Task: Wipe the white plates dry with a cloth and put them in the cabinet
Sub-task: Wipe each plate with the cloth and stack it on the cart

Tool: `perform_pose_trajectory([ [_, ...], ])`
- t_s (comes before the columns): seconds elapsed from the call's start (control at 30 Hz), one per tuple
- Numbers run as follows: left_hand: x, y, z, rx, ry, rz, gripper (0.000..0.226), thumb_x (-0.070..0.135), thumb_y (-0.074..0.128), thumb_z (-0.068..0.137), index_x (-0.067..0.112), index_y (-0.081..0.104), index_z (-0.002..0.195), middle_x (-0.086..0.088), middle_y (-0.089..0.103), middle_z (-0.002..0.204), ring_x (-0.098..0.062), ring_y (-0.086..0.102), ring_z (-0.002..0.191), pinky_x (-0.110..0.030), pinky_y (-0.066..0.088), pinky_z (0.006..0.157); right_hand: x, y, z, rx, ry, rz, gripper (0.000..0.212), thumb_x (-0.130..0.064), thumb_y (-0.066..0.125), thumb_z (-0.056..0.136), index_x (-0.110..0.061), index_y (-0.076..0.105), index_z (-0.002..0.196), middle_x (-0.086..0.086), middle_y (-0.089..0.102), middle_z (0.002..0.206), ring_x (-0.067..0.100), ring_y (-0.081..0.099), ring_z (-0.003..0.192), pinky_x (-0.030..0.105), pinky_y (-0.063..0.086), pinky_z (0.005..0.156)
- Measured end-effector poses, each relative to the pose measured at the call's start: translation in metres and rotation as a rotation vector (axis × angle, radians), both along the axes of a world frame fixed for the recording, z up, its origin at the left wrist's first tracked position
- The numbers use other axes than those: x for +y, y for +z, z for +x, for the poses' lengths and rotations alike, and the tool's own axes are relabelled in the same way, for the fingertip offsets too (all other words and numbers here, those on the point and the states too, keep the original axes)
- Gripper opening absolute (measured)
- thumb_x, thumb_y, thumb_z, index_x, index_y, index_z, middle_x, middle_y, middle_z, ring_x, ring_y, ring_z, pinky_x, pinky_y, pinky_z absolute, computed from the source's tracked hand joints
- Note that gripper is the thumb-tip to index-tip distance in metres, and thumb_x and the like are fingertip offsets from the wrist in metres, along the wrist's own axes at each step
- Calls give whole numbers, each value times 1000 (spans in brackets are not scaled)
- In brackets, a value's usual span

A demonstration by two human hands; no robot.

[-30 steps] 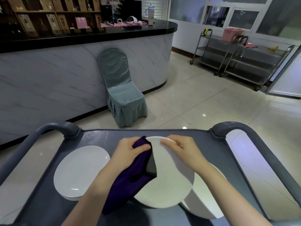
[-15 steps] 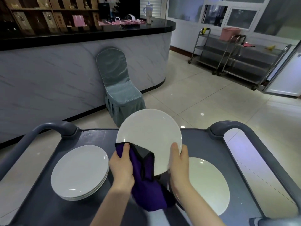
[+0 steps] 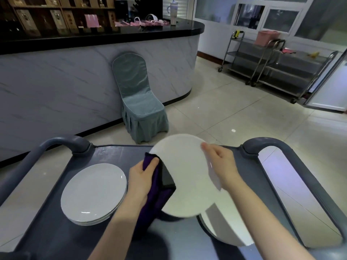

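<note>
I hold a white plate [image 3: 185, 175] tilted above the grey cart top [image 3: 105, 154]. My right hand [image 3: 220, 167] grips its right rim. Pressed against the plate's left edge is a purple cloth [image 3: 155, 186], gripped by my left hand [image 3: 141, 180]. On the cart's left side lies a stack of white plates [image 3: 93, 193]. Another white plate [image 3: 225, 222] rests on the right, partly hidden under the held plate and my right forearm.
Curved grey cart handles [image 3: 71, 145] rise at both far corners. A covered teal chair [image 3: 139, 104] stands against the marble counter [image 3: 75, 81] ahead. Two steel trolleys [image 3: 281, 64] stand at the far right on the tiled floor.
The held plate has tipped from upright to a flatter tilt. My right hand moved up to the right rim. The cloth now sits at the plate's left edge.
</note>
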State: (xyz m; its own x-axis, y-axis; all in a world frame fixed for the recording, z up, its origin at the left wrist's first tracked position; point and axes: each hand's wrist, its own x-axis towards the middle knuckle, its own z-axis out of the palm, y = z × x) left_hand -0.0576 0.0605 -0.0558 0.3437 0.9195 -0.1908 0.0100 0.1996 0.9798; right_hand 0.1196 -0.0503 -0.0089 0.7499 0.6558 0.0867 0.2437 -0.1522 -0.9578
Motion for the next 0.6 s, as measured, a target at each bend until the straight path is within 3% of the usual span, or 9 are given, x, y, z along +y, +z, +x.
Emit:
perform_pose_trajectory([
  [0.07,-17,-6,12,-121,227,-180,18,27,66,93,19,74,78,-1,75,82,-16,66,76,-32,55,75,7,-11,-31,324,-327,221,55,-28,60,97,-25,33,50,-13,27,54,10,24,55,30,21,56],
  [0.13,-31,-7,24,-138,367,-236,15,28,65,94,17,71,86,2,71,83,-16,64,77,-31,54,74,17,-27,-62,502,-558,311,47,-32,52,100,-30,48,54,-16,45,57,8,41,56,29,37,61],
  [0.23,-21,-2,22,-160,367,-257,17,25,64,94,14,68,82,5,66,72,-12,59,66,-23,52,58,8,-46,-74,562,-478,247,26,-34,45,103,-22,62,87,-14,65,77,15,59,79,29,48,74],
  [0.3,-3,1,11,-147,313,-280,17,23,64,95,13,67,82,1,67,75,-15,60,68,-24,52,58,-16,-53,-62,298,-210,128,11,-33,52,102,-32,63,100,-26,68,84,12,65,87,26,50,77],
  [0.33,5,2,5,-126,292,-276,17,24,63,96,12,67,83,-2,67,78,-17,60,70,-26,53,60,-29,-53,-53,130,-75,97,16,-34,58,100,-42,60,114,-32,68,102,2,65,100,21,50,85],
  [0.4,19,3,-2,-89,254,-256,18,25,62,96,12,67,84,-4,68,80,-19,63,72,-27,52,60,-51,-47,-33,-318,131,-1,55,-43,66,93,-46,41,142,-25,44,149,-8,40,136,13,32,110],
  [0.43,24,4,-3,-82,225,-262,18,25,62,96,13,68,85,-4,70,81,-19,65,72,-27,53,61,-56,-45,-23,-629,236,-84,66,-50,67,91,-39,38,149,-14,32,160,1,28,147,22,23,119],
  [0.5,31,6,-3,-62,148,-298,19,26,63,96,11,70,87,-4,73,77,-18,68,67,-27,55,59,-58,-39,-12,-1178,426,-194,70,-58,65,89,-26,46,149,2,30,163,22,25,151,46,22,122],
  [0.6,33,11,2,-9,0,-329,23,30,64,95,8,71,91,-4,75,73,-18,71,63,-28,55,55,-48,-31,-15,-1420,544,-179,52,-26,78,85,-19,63,134,7,53,147,29,49,137,52,43,109],
])
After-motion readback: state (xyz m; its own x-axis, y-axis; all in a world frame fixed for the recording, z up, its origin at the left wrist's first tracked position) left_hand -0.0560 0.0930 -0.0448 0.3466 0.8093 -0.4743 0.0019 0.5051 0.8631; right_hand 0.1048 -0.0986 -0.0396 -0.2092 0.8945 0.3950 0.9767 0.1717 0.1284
